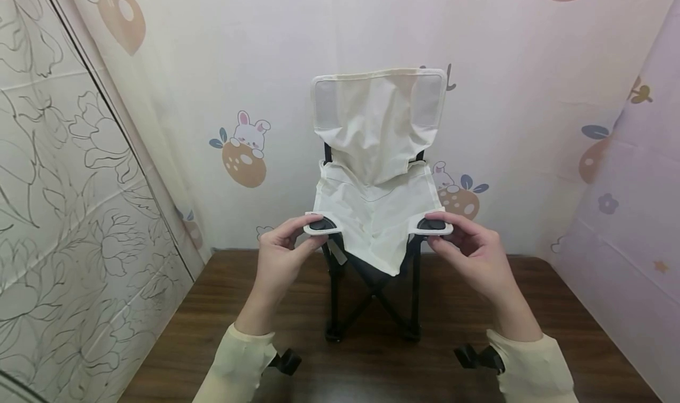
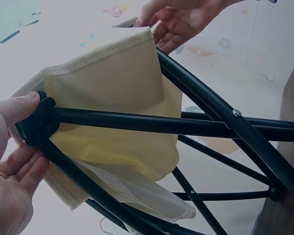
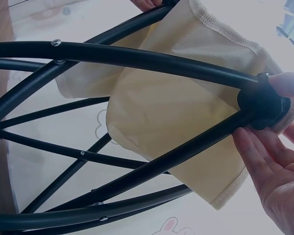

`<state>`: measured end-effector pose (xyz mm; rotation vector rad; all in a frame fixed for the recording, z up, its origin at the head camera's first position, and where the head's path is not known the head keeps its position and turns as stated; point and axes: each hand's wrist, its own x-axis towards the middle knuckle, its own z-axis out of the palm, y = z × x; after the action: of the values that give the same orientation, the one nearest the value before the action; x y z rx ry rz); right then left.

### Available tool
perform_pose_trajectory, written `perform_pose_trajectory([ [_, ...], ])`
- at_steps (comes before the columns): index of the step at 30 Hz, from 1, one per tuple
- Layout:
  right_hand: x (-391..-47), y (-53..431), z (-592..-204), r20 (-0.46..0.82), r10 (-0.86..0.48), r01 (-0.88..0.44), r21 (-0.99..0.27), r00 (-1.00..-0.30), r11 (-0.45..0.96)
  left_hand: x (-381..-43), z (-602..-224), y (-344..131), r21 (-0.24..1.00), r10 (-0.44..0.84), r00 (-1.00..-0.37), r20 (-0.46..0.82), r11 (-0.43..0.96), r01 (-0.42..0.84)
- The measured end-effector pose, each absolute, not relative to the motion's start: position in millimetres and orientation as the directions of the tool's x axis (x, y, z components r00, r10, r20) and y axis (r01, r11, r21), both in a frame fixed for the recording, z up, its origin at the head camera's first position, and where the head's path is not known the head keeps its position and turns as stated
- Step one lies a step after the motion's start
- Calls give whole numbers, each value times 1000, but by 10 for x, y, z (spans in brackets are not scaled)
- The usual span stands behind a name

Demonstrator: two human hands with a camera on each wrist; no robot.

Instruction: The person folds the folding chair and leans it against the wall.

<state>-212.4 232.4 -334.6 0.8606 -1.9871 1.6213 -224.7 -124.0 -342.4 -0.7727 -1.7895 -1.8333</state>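
Observation:
A small folding chair (image 1: 372, 208) with cream fabric and a black tube frame stands upright and unfolded, facing me. My left hand (image 1: 281, 255) pinches its front left seat corner, thumb below and fingers on top by a black plastic cap (image 1: 319, 223). On the other side my right hand (image 1: 475, 255) pinches the front right corner the same way, at a matching cap (image 1: 432, 223). From below, the wrist views show black corner joints (image 2: 39, 117) between thumb and fingers, with crossed tubes (image 3: 152, 58) running from them. The fabric's front edge sags to a point between the corners.
The chair's feet stand on a dark brown wooden table (image 1: 239, 344). Behind hangs a pale curtain (image 1: 212, 55) printed with rabbits and carrots. A flower-patterned panel (image 1: 58, 184) closes the left side, and another printed sheet (image 1: 627, 214) the right. Black straps (image 1: 287, 361) hang from the wrists.

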Motion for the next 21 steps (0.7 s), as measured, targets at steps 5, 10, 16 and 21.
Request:
perform_pose_trajectory([
  [5, -2124, 2320, -3347, 674, -191, -699, -703, -714, 133, -2256, -3422, -1235, 733, 58, -731, 680, -41, 679],
  [10, -2124, 2311, -3343, 673, -186, -697, -704, -716, 134, -2272, -3431, -1231, 727, 54, -725, 687, -46, 685],
  [16, -2114, 2298, -3334, 667, -183, -691, -707, -722, 149, -2257, -3418, -1227, 733, 50, -731, 680, -35, 680],
  [21, -2111, 2290, -3326, 669, -183, -693, -704, -721, 156, -2247, -3403, -1227, 739, 53, -738, 673, -36, 672],
])
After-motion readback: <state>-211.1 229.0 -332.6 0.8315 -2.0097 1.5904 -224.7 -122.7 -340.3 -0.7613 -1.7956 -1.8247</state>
